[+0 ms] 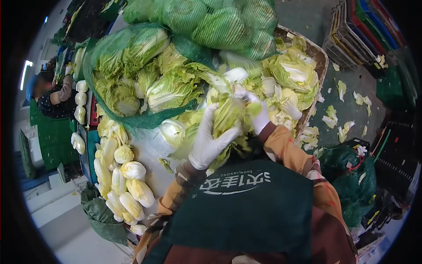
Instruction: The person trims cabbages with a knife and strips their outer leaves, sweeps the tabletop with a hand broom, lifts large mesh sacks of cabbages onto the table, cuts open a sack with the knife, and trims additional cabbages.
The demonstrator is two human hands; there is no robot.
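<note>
My left hand (210,140), in a white glove, grips the side of a leafy napa cabbage (227,118), thumb spread under it. On the cabbage's other side is my right hand (256,112), also gloved and blurred. Its fingers are closed, and a small greyish shiny piece shows by them, too smeared to name. A trimmed cabbage with its white base outward (173,132) lies left of my left hand. Beyond the hands, a green mesh bag (94,57) lies open with several untrimmed cabbages inside.
A full mesh bag (220,22) lies at the back. Loose outer leaves (292,72) heap up in a bin on the right. Peeled cabbages (132,204) pile at left. Leaf scraps (341,90) litter the floor near stacked crates (351,31). A co-worker (55,94) is at far left.
</note>
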